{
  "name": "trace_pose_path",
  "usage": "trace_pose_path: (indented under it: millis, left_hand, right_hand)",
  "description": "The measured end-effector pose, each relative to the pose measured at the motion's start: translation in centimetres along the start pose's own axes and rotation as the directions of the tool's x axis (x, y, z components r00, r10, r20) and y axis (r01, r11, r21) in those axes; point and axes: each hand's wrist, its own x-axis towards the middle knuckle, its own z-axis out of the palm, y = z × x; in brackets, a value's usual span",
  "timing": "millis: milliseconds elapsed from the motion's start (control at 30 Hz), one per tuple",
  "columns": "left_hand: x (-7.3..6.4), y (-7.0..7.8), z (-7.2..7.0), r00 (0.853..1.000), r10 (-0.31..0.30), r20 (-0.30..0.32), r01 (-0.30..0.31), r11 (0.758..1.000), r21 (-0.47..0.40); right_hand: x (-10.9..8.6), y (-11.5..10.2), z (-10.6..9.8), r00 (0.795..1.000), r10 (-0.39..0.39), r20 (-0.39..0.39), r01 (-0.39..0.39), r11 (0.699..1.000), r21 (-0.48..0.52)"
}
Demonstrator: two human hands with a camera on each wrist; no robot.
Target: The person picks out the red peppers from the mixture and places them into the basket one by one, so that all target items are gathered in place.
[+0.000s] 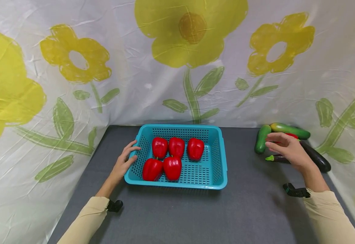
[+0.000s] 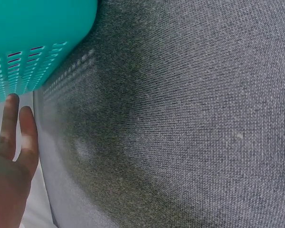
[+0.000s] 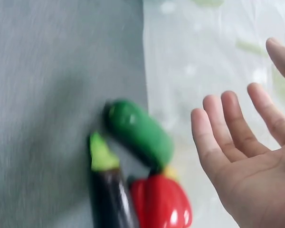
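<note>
My left hand (image 1: 123,162) is at the left side of a turquoise plastic basket (image 1: 208,172), fingers fairly straight and fingertips right at its rim. Inside the basket lie several red bell peppers (image 1: 195,149), mostly toward its left half. Over a group of vegetables at the right, my right hand (image 1: 289,151) hovers with loosely bent, spread fingers and nothing in its grasp. Beneath and around it are a green cucumber (image 1: 262,139), a dark eggplant (image 1: 316,158) and a red bell pepper (image 3: 162,202), which the hand largely hides in the head view.
A yellow-green cucumber (image 1: 289,130) lies behind the group, by the back edge. The green stem (image 1: 269,158) of another eggplant shows below the right hand. A grey cloth (image 1: 177,217) covers the table. Flower-printed white sheeting (image 1: 128,95) hangs behind and along the sides.
</note>
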Motion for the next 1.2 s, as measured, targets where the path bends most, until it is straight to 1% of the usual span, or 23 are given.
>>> trace_pose_path:
  millis: [100,233,400,600,767,933,1067,1200]
  left_hand:
    - [0.0,-0.1,-0.1,1.0,-0.007,0.002,0.007,1.0,-0.01]
    - [0.0,-0.4,-0.1,1.0,-0.005,0.006,0.005,1.0,-0.008]
    - [0.0,-0.4,0.0,1.0,0.009,0.003,-0.009,1.0,-0.009]
    - [0.0,-0.9,-0.1,1.0,0.023,-0.006,-0.023,0.999,-0.024]
    - [-0.1,-1.0,-0.2,1.0,0.013,-0.011,-0.013,1.0,-0.026]
    - [-0.1,-0.9,-0.2,1.0,-0.004,-0.014,0.004,1.0,-0.011]
    - [-0.1,-0.7,-0.2,1.0,-0.007,-0.004,0.007,1.0,-0.001]
    - [-0.1,-0.6,-0.1,1.0,-0.016,-0.006,0.016,1.0,-0.001]
  right_hand:
    - [-0.3,1.0,-1.5,0.999,0.017,-0.043,-0.02,0.997,-0.072]
    - [-0.6,2.1,-3.5,0.996,0.034,-0.078,-0.047,0.984,-0.172]
    - [-0.8,3.2,-5.1,0.991,0.042,-0.128,-0.069,0.974,-0.217]
    - [-0.5,4.2,-5.6,0.983,0.028,-0.183,-0.077,0.961,-0.266]
    - [-0.1,5.0,-5.9,0.983,0.041,-0.178,-0.094,0.949,-0.301]
    - [0.7,6.5,-6.1,0.982,0.036,-0.187,-0.101,0.931,-0.35]
    - [1.1,7.3,-6.1,0.979,0.057,-0.198,-0.121,0.936,-0.329]
    - [1.6,7.7,-6.0,0.977,0.076,-0.199,-0.135,0.944,-0.302]
